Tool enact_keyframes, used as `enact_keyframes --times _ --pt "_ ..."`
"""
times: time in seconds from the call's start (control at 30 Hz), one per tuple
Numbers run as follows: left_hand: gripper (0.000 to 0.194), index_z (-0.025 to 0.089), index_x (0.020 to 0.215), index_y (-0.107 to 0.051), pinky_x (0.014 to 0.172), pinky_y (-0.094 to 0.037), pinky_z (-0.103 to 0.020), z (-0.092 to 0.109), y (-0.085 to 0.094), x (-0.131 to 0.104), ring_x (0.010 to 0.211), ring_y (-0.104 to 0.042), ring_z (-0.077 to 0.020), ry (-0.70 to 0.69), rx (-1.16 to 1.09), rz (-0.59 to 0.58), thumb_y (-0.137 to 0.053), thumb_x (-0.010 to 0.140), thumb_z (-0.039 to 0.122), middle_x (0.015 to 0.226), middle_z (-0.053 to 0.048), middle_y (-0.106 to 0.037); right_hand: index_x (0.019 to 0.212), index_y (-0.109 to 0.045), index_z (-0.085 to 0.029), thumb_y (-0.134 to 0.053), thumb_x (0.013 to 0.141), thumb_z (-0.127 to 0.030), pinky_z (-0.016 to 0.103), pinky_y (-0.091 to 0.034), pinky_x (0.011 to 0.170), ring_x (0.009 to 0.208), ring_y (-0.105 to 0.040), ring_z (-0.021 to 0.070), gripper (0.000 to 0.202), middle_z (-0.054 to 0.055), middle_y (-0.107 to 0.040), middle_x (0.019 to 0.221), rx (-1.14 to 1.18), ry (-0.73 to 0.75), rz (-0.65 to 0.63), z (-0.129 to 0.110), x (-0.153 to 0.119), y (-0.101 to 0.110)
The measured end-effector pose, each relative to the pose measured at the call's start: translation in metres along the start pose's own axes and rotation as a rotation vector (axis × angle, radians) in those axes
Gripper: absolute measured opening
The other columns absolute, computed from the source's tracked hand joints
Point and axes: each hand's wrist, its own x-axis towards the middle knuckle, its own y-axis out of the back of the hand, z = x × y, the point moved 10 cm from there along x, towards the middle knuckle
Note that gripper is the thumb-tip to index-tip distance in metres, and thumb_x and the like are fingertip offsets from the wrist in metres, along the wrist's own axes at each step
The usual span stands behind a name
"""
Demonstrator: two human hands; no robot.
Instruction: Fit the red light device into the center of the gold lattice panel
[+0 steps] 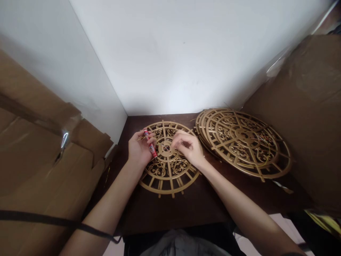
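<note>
My left hand (pixel 141 147), palm turned up, has its fingers curled around a slim red and white tube (pixel 150 143); the print on it is too small to read. Beneath both hands lies a round gold openwork frame (pixel 167 192) with scrollwork and a ringed centre. My right hand (pixel 188 145) is over the right part of that frame, near its centre, with thumb and fingertips pinched together. Whatever is in that pinch is hidden or too fine to make out. Thin pale lines cross the hole at the frame's centre.
A stack of similar gold frames (pixel 243 142) lies at the right on the dark table (pixel 170 213). Cardboard (pixel 39 177) stands on the left, with a brown box (pixel 301 106) at the right. Behind is a white wall (pixel 173 53). A black cord (pixel 58 222) crosses the lower left.
</note>
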Motion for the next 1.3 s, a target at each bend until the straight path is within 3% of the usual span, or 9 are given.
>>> enact_keyframes --times 0.2,0.37,0.6,0.83,0.97,1.07,1.17,1.23,1.3 --pt "0.013 0.012 0.075 -0.049 0.039 -0.032 -0.012 0.003 0.001 0.001 0.051 -0.040 -0.0055 -0.012 -0.013 0.008 -0.044 0.069 0.002 0.066 -0.002 -0.044 0.076 -0.068 -0.018 -0.042 0.073 0.000 0.027 -0.041 0.063 0.072 -0.052 0.0132 0.032 0.003 -0.053 0.082 -0.466 0.173 -0.215 -0.009 -0.010 -0.029" --pt "0.012 0.013 0.075 -0.049 0.039 -0.033 -0.012 0.003 0.003 0.003 0.051 -0.041 -0.0058 -0.013 -0.009 0.007 -0.045 0.069 0.003 0.065 -0.002 -0.045 0.085 -0.068 -0.019 -0.040 0.076 0.000 0.031 -0.047 0.080 0.087 -0.056 0.0165 0.035 0.004 -0.060 0.090 -0.542 0.192 -0.331 -0.003 -0.012 -0.041" --pt "0.013 0.013 0.074 -0.048 0.040 -0.032 -0.012 0.009 0.003 0.000 0.050 -0.040 -0.0056 -0.064 0.030 0.044 -0.045 0.068 0.002 0.064 -0.001 -0.044 0.089 -0.067 -0.018 -0.041 0.077 0.000 0.035 -0.047 0.089 0.094 -0.057 0.0183 0.034 0.005 -0.063 0.096 -0.569 0.199 -0.351 0.002 -0.011 -0.044" --pt "0.015 0.014 0.077 -0.050 0.039 -0.029 -0.013 0.023 0.005 -0.004 0.048 -0.041 -0.0053 -0.232 0.189 0.100 -0.046 0.068 0.002 0.061 0.001 -0.046 0.092 -0.068 -0.016 -0.040 0.078 0.000 0.035 -0.048 0.089 0.095 -0.058 0.0187 0.035 0.006 -0.064 0.096 -0.590 0.165 -0.314 0.005 -0.011 -0.041" --pt "0.017 0.017 0.077 -0.049 0.039 -0.028 -0.015 0.040 0.000 -0.012 0.050 -0.047 -0.0071 -0.447 0.296 0.104 -0.049 0.069 0.002 0.063 0.002 -0.049 0.093 -0.068 -0.016 -0.039 0.079 0.000 0.036 -0.048 0.089 0.096 -0.057 0.0188 0.036 0.006 -0.064 0.098 -0.603 0.150 -0.310 0.006 -0.012 -0.041" --pt "0.022 0.020 0.080 -0.050 0.041 -0.031 -0.016 0.056 -0.011 -0.027 0.055 -0.050 -0.0062 -0.671 0.351 0.047 -0.048 0.072 0.000 0.073 0.003 -0.054 0.096 -0.069 -0.015 -0.039 0.080 -0.001 0.036 -0.049 0.089 0.096 -0.057 0.0192 0.037 0.007 -0.064 0.100 -0.615 0.152 -0.312 0.007 -0.012 -0.041" --pt "0.026 0.022 0.082 -0.052 0.045 -0.035 -0.015 0.062 -0.029 -0.048 0.062 -0.052 -0.0047 -0.849 0.366 -0.084 -0.049 0.076 -0.003 0.085 0.003 -0.055 0.098 -0.069 -0.016 -0.039 0.080 0.000 0.038 -0.050 0.090 0.097 -0.058 0.0197 0.038 0.007 -0.064 0.100 -0.611 0.159 -0.309 0.007 -0.012 -0.041" --pt "0.024 0.023 0.083 -0.053 0.048 -0.039 -0.015 0.056 -0.034 -0.054 0.065 -0.054 -0.0045 -0.834 0.345 -0.109 -0.052 0.079 -0.001 0.090 0.002 -0.057 0.099 -0.069 -0.017 -0.039 0.080 0.000 0.039 -0.050 0.090 0.098 -0.058 0.0200 0.039 0.007 -0.064 0.100 -0.603 0.165 -0.307 0.007 -0.012 -0.041" --pt "0.023 0.023 0.083 -0.053 0.048 -0.041 -0.016 0.050 -0.033 -0.060 0.064 -0.056 -0.0052 -0.815 0.318 -0.060 -0.053 0.081 0.001 0.094 0.001 -0.058 0.100 -0.069 -0.016 -0.040 0.079 0.000 0.038 -0.050 0.089 0.098 -0.057 0.0203 0.039 0.008 -0.064 0.100 -0.597 0.170 -0.307 0.007 -0.012 -0.041"
